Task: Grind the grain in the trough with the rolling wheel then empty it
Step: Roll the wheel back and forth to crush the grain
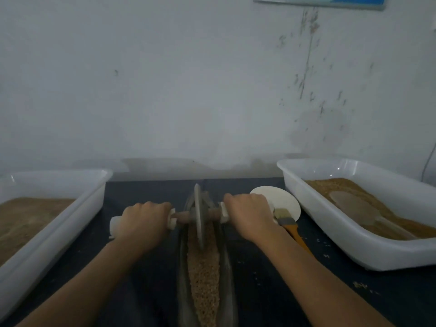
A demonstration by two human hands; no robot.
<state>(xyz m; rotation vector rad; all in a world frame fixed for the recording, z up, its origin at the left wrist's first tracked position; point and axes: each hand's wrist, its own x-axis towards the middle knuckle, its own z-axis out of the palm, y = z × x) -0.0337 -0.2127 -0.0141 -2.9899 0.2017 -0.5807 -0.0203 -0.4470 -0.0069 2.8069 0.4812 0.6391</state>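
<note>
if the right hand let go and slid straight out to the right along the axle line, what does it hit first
Most likely the white round dish and the brush lying just beside the right hand. They seem to touch it already, though depth is unclear. Beyond them stands the right tray.

A long, narrow, dark trough (227,267) is lying lengthwise on the dark surface (146,279), running away from the viewer. Coarse tan grain (204,272) is filling its channel. A thin grey rolling wheel (198,215) is standing upright on edge in the grain toward the far end, its wooden axle (182,217) sticking out level to both sides.
</note>
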